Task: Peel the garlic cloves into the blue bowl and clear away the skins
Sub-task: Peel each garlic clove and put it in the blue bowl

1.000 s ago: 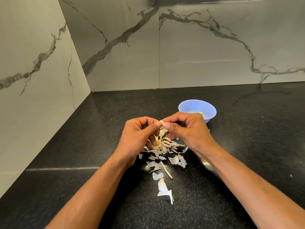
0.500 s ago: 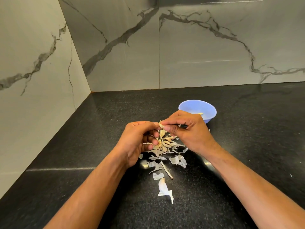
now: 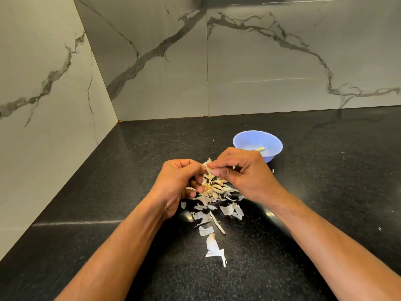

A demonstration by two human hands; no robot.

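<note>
Pinching one garlic clove between our left hand and right hand, we are risking skin flakes drifting into the blue bowl just beyond.

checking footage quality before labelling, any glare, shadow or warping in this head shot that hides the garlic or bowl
Head view: wide-angle lens bows the wall seams. Streaks of glare lie on the black counter and back wall, none over the garlic clove pinched between left hand and right hand. Blue bowl is evenly lit, partly hidden by the right hand. Skins sharp.
</note>
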